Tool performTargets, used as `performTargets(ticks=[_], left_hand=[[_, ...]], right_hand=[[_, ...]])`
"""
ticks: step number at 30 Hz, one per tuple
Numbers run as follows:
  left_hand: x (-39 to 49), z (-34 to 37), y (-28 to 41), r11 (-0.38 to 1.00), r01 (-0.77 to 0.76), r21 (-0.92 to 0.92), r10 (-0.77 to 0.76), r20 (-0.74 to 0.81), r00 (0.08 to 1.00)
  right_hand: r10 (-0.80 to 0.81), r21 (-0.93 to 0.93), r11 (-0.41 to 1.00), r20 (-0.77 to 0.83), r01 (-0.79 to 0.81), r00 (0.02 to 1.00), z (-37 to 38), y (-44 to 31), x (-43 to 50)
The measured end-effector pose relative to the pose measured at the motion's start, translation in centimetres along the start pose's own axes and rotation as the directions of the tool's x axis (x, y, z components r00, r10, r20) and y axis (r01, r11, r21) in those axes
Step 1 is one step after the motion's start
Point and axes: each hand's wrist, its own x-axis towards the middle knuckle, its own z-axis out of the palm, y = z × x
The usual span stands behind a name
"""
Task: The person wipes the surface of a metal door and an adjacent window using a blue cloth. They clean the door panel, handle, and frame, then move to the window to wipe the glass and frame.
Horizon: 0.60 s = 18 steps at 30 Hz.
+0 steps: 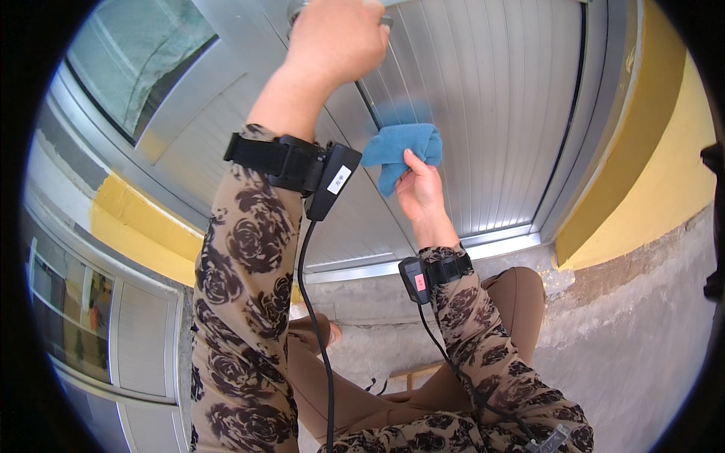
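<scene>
My left hand [344,39] is raised at the top of the view, its fingers curled around a metal door handle [387,21] of which only the end shows. Below and to the right, my right hand [420,187] holds a folded blue cloth [403,148], thumb on top. The cloth is against or just in front of the ribbed panel of a silver metal door [481,124]; whether it touches cannot be told. A blue reflection shows on the panel above the cloth.
A metal sill [504,240] runs under the door, with a yellow wall [651,187] on the right. A glass pane [141,51] is at upper left, a window [71,311] at lower left. Cables hang from both wrist devices, over my bent legs. Part of a wooden stool [416,374] shows below.
</scene>
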Motion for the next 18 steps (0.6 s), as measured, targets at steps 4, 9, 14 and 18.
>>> performTargets(ticks=[4, 9, 14, 18], left_hand=[[-0.8, 1.9, -1.7, 0.999, -0.042, -0.011, 0.042, -0.032, 0.999], [-1.9, 4.8, -3.3, 0.997, -0.046, -0.06, 0.046, 0.0, 0.999], [-3.4, 4.4, -4.2, 0.98, -0.108, -0.168, 0.063, -0.253, 0.965], [-7.3, 1.0, -3.1, 0.937, -0.152, -0.313, 0.114, -0.136, 0.984]], right_hand=[[0.067, 0.039, 0.996, 0.22, -0.078, 0.973, 1.5, -1.5, 0.2], [0.158, 0.035, 0.985, 0.22, -0.17, 0.962, 0.7, -1.3, -0.4], [0.197, 0.027, 0.975, 0.367, -0.222, 0.909, 0.0, -1.0, -0.6], [0.209, -0.006, 0.975, 0.357, -0.222, 0.91, 0.3, -1.2, -0.5]])
